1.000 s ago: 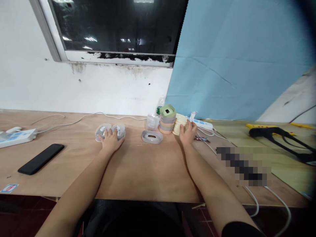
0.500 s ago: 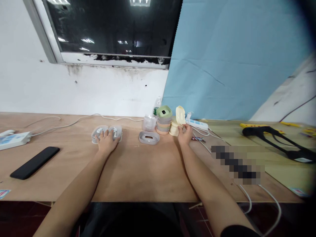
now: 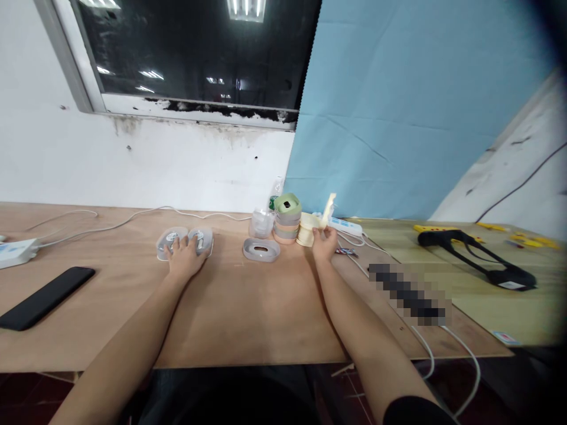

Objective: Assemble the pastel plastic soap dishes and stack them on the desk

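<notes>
My left hand (image 3: 183, 257) lies flat with its fingers spread over two clear oval lids (image 3: 173, 239) on the wooden table (image 3: 248, 307). My right hand (image 3: 325, 241) pinches a thin cream oval piece (image 3: 328, 208) and holds it upright above a low stack of cream pieces (image 3: 305, 228). Beside that stack stands a pile of coloured oval trays with a green one on top (image 3: 287, 217). A single grey oval tray (image 3: 261, 249) rests in front of the pile, between my two hands.
A black phone (image 3: 43, 297) lies at the left, with a white box (image 3: 13, 252) and white cables behind it. A white power strip (image 3: 340, 225) sits behind the stacks. A black frame (image 3: 476, 263) lies on the green mat at the right.
My right hand has lifted one cream piece off the stack and turned it from flat to edge-on. My left hand has stayed on the clear lids. The view has swung right.
</notes>
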The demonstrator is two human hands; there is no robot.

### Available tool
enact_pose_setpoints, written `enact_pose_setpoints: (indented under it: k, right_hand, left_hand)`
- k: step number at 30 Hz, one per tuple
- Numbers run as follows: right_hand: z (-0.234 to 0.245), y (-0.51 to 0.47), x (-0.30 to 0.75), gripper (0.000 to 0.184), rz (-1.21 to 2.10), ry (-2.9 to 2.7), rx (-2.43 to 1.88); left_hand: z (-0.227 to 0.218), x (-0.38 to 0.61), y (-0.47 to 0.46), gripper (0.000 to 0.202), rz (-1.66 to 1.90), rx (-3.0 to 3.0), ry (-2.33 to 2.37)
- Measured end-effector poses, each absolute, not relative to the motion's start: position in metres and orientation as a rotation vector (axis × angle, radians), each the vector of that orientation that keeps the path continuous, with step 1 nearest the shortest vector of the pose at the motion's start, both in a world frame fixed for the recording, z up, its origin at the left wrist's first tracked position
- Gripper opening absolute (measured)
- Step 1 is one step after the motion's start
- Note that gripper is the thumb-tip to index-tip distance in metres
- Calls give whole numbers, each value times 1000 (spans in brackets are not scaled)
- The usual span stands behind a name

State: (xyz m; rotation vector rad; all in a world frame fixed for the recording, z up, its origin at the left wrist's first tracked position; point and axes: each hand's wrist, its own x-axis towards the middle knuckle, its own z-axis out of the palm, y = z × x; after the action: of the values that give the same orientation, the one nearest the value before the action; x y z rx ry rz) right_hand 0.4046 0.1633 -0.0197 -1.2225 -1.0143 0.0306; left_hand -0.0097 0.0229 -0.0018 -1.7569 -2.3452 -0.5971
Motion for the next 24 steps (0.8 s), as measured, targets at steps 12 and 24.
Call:
enact_pose_setpoints:
  k: [12, 24]
  right_hand:
    - [0, 143, 394, 36, -107, -988, -1161]
    - [-4, 66, 277, 31, 461, -1468, -676]
  left_hand:
    - [-5, -9, 23, 66, -640, -1754, -2310]
    - [19, 20, 3, 71, -1285, -2404, -1480]
